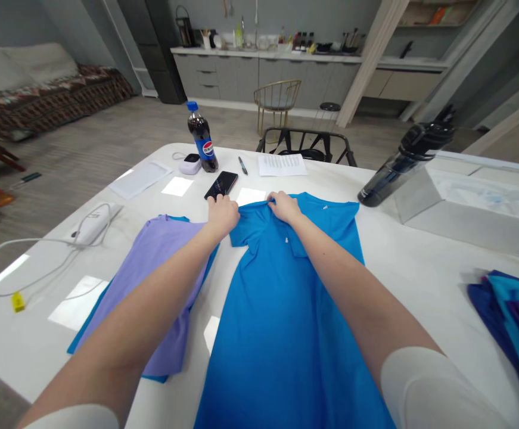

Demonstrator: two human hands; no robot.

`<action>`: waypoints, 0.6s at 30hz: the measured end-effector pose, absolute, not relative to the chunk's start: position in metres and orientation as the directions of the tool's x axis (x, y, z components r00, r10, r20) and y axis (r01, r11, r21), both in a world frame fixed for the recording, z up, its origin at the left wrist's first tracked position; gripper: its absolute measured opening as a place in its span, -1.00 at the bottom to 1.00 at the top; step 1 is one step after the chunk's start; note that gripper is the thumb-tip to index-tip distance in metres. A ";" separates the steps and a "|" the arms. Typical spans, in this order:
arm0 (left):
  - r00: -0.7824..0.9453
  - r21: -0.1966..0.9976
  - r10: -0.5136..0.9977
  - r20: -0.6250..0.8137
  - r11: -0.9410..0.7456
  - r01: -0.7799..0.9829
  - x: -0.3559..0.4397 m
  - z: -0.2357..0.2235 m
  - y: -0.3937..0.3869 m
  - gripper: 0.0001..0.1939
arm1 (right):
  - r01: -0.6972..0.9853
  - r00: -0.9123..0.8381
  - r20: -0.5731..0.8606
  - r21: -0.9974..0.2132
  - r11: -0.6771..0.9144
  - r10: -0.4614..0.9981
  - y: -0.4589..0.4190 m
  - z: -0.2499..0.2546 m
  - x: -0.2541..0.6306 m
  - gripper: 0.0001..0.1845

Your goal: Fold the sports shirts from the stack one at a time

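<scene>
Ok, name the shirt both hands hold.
The blue polo, its collar held by the left hand and right hand; the lavender shirt beside it is not held.

A bright blue short-sleeved polo shirt (281, 322) lies flat and lengthwise on a white table (402, 286), its collar (259, 207) toward the far edge. The left hand (222, 215) and right hand (285, 207) grip the collar at either side, bunching the fabric between them. Soft creases run down from the neck, both short sleeves spread outward, and the hem extends beyond the bottom of the view.
</scene>
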State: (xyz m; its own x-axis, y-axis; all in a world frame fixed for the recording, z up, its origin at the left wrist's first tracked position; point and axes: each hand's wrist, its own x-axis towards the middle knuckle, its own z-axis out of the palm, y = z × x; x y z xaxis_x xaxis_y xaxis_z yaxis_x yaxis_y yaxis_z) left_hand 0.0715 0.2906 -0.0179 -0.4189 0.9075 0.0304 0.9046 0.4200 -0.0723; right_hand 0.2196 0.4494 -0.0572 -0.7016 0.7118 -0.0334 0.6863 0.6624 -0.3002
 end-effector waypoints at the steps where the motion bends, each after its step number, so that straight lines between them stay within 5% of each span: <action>1: -0.424 -0.021 0.906 0.019 0.424 0.905 0.071 -0.008 0.287 -0.77 | 0.678 -0.706 -0.016 -0.305 0.669 0.708 0.450 -0.057 0.219 -0.71; 4: -0.365 0.341 0.929 -0.064 0.364 0.867 0.075 0.025 0.279 -0.73 | 0.625 -0.713 0.073 -0.383 0.680 0.697 0.453 -0.052 0.220 -0.76; 8: -0.180 0.837 0.983 -0.046 0.137 0.529 0.114 0.064 0.287 -0.67 | 0.476 -0.671 0.222 -0.603 0.640 0.707 0.461 -0.037 0.238 -0.78; 14: -0.129 0.982 0.989 -0.067 0.088 0.167 0.225 0.055 0.347 -0.78 | 0.329 -0.609 0.200 -0.817 0.474 0.768 0.494 -0.026 0.316 -0.72; 18: -0.161 0.955 0.979 -0.123 0.161 0.248 0.264 0.010 0.375 -0.73 | 0.474 -0.366 0.128 -0.827 0.303 0.922 0.506 -0.045 0.394 -0.62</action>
State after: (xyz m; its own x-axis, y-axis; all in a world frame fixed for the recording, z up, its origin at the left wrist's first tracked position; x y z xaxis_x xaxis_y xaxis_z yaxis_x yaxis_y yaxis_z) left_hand 0.2643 0.3754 0.0105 -0.1613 0.9792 -0.1232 0.2484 0.1610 0.9552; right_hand 0.3944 0.5055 -0.0453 -0.3657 0.9219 0.1282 0.4738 0.3029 -0.8269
